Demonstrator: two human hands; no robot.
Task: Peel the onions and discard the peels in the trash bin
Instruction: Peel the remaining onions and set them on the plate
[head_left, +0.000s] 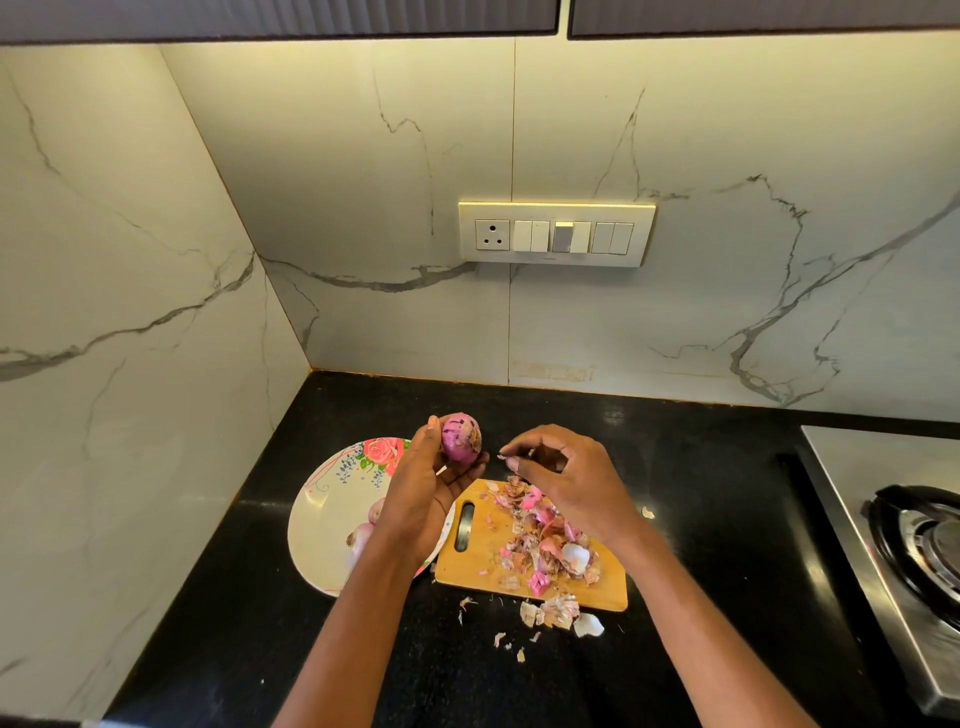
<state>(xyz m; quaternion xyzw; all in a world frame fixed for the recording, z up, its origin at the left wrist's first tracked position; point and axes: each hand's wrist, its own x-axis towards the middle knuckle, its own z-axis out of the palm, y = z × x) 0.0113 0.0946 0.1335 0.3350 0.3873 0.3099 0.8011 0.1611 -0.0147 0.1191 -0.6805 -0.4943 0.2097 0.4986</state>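
Note:
My left hand (423, 488) holds a purple onion (461, 437) up above the black counter, fingers curled round its lower side. Just right of it, my right hand (558, 475) pinches a small scrap of peel (503, 457) between thumb and fingertips. Below my right hand lies a wooden cutting board (478, 564) covered with a heap of pink and papery onion peels (545, 540). More peels (558, 613) are scattered on the counter in front of the board. A flowered plate (324, 514) at the left carries other onions (363, 535), partly hidden by my left forearm.
A steel gas stove with a black burner (919, 535) stands at the right edge. Marble walls close the counter at the back and left, with a switch panel (556, 234) on the back wall. No trash bin is in view.

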